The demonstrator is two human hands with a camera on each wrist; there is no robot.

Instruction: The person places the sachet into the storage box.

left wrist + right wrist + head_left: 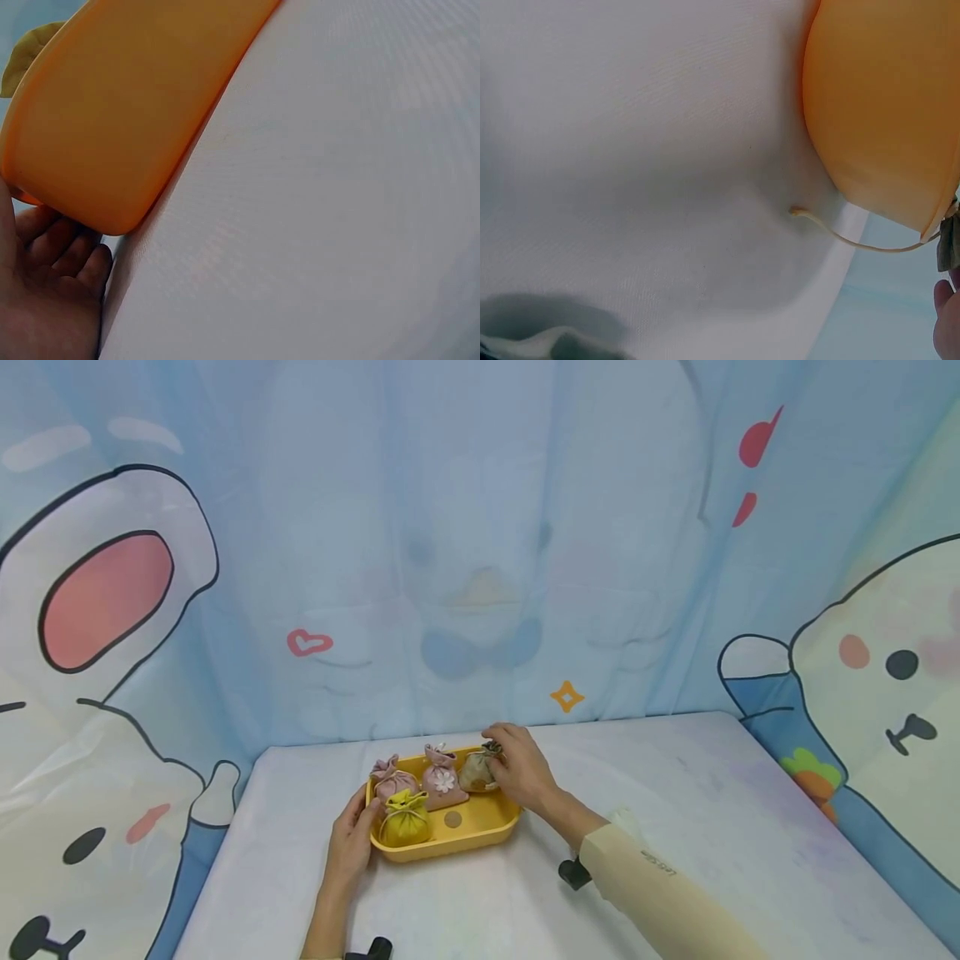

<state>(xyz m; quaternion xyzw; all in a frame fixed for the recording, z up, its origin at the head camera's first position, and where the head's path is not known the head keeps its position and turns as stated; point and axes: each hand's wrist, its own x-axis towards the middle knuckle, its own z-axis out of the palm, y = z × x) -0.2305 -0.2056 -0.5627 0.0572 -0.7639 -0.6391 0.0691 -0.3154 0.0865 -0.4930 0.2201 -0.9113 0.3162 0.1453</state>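
A yellow plastic tray (480,838) stands on the white-covered table. My left hand (349,839) grips its left end, thumb by the rim and fingers along the outer wall (127,120). At the tray's back right corner, my right hand (523,767) pinches the gathered top of a grey-green drawstring pouch (476,774). A pale cord (855,244) from it hangs outside the tray. Also inside are a yellow pouch (406,828) at front left, a pink pouch (394,783) behind it, and a pink pouch with a white flower (441,777) in the middle.
A round brownish disc (452,819) lies on the tray's floor. The table (697,793) extends to both sides. Behind it hangs a blue cartoon curtain (480,527), close to the table's back edge. A black device (574,873) shows at my right wrist.
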